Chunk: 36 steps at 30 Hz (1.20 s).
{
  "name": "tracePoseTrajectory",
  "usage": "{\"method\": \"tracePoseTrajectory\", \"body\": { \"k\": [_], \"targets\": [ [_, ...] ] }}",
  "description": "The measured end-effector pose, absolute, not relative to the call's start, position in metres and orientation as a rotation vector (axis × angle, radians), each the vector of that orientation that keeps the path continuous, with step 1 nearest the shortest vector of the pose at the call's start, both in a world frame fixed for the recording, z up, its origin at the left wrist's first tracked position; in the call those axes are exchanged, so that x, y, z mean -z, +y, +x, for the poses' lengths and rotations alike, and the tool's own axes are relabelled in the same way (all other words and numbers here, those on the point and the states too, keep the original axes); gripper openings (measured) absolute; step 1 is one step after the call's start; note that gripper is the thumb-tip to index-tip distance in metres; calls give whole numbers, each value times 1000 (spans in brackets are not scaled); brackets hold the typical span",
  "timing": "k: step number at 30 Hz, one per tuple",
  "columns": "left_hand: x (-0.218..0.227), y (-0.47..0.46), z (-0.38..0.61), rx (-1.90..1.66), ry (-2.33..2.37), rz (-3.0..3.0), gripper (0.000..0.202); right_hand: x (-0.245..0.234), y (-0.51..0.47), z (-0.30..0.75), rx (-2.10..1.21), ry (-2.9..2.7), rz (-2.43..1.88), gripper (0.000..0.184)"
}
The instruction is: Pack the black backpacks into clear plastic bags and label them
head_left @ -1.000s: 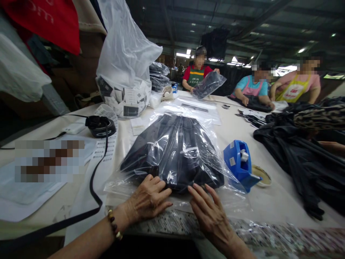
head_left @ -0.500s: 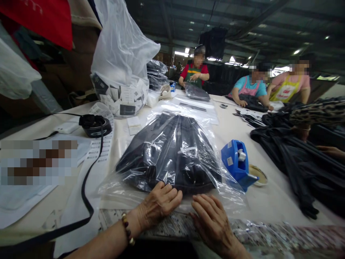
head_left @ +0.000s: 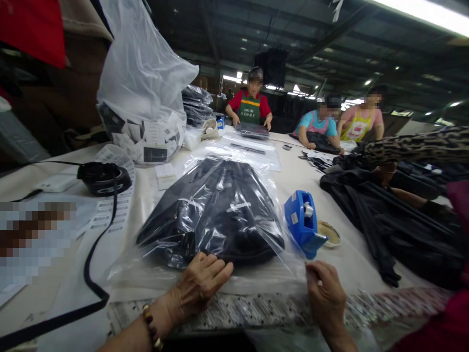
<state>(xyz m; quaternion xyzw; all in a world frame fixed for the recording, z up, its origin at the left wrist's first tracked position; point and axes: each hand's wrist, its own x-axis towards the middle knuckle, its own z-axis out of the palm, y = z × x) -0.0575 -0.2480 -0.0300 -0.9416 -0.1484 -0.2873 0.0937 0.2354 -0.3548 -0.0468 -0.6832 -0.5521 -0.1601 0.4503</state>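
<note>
One long black strap (head_left: 54, 323) curved up across the cream tabletop (head_left: 361, 276) at the far left to a squat black roll (head_left: 106, 185), beside a white strip of barcode labels (head_left: 104, 217). Next stood a cloudy, translucent plastic sack (head_left: 146, 120) filled low down with white and black paper tags. In the middle, close to the near edge, a folded black garment (head_left: 238, 217) lay flat inside a wide, clear plastic bag (head_left: 161, 283). The left hand (head_left: 200, 283), bent at the knuckles, rested on the bag along the garment's near edge; whether it gripped the film I could not tell. Beyond, a co-worker in a green apron (head_left: 252, 110) bent over another dark, film-wrapped piece (head_left: 252, 130). A bright blue tape dispenser (head_left: 300, 220) stood just beside the bag's right side, and nearer, the right hand (head_left: 326, 288) was closed, fingertips pinching the bag's near right corner. A round, shallow, yellowish object (head_left: 332, 234) sat behind the dispenser's right side. Farthest right, loose black garments (head_left: 392, 215) lay heaped beneath someone's leopard-print sleeve (head_left: 421, 145).
</note>
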Motion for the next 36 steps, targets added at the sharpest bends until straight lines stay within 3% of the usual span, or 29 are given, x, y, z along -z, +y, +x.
{"method": "tracePoseTrajectory", "body": {
  "k": [9, 15, 18, 25, 28, 31, 36],
  "targets": [
    [25, -249, -56, 853, -485, -2795, 21, 62, -362, 243, 101, -1122, -1880, 25],
    [23, -251, -51, 858, -572, -2826, 26, 30, -374, 206, 716, -1551, -1565, 34],
    [24, -251, -51, 851, -588, -2831, 25, 16, -369, 182, 688, -1994, -1344, 44],
    [29, -252, -52, 891, -619, -2863, 24, 28, -345, 190, 585, -2135, -1479, 30],
    [28, -253, -51, 876, -649, -2877, 22, 31, -346, 196, 540, -2168, -1501, 34],
    [28, -253, -50, 922, -672, -2848, 22, 31, -345, 196, 527, -2138, -1442, 21],
    [27, -254, -47, 957, -726, -2815, 23, 30, -337, 198, 429, -2057, -1405, 22]
  ]
}}
